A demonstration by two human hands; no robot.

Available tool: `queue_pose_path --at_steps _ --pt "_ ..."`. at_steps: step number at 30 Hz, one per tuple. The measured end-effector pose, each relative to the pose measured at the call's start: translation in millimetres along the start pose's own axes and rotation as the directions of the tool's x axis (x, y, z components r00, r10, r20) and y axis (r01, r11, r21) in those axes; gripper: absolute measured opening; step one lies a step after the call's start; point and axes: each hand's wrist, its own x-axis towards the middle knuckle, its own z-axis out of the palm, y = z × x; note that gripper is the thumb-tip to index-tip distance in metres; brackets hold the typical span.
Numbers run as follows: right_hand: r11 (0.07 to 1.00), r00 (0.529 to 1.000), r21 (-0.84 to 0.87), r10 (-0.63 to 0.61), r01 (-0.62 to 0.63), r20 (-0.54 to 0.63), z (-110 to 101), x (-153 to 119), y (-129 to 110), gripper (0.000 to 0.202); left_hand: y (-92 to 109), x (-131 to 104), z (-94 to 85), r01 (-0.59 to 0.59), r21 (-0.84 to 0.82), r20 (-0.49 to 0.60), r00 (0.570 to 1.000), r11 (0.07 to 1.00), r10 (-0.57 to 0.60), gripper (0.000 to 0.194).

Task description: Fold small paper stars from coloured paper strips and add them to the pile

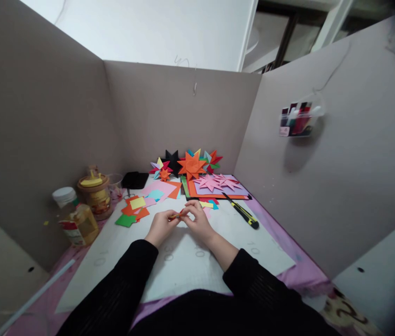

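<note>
Between my two hands, above the middle of the white sheet, is a small folded piece of coloured paper (175,216), red and yellowish. My left hand (163,226) pinches its left end. The fingertips of my right hand (199,224) are closed on its right end, and they hide part of it. Left of my hands lie loose paper squares in orange, yellow and pink, with a green paper square (126,220) nearest. Beyond my right hand are small yellow and blue paper pieces (208,204). A black and yellow utility knife (242,211) rests to the right.
Folded paper stars (192,165) lean at the back wall. Pink stars (208,182) lie on stacked coloured sheets. At left stand a white-capped bottle (80,224), a yellow-lidded jar (96,198) and a clear cup (115,185). Grey partitions enclose the table; a plastic bin (300,119) hangs right.
</note>
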Motion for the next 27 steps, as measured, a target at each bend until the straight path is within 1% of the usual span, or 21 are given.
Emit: queue_pose_path --at_steps 6,16,27 --pt "0.999 1.0 -0.034 -0.026 0.026 -0.002 1.5 -1.9 4.7 0.007 -0.5 0.1 0.8 -0.007 0.005 -0.004 1.0 1.0 0.007 0.019" --pt "0.993 0.998 -0.098 -0.06 0.062 0.024 0.8 -2.0 4.8 0.011 0.1 -0.7 0.3 -0.011 0.001 0.006 1.0 1.0 0.011 0.019" --pt "0.993 0.997 -0.095 -0.071 0.071 -0.001 0.3 -2.1 5.4 0.009 -3.0 -0.8 2.5 -0.043 0.016 -0.012 0.999 0.999 0.043 0.018"
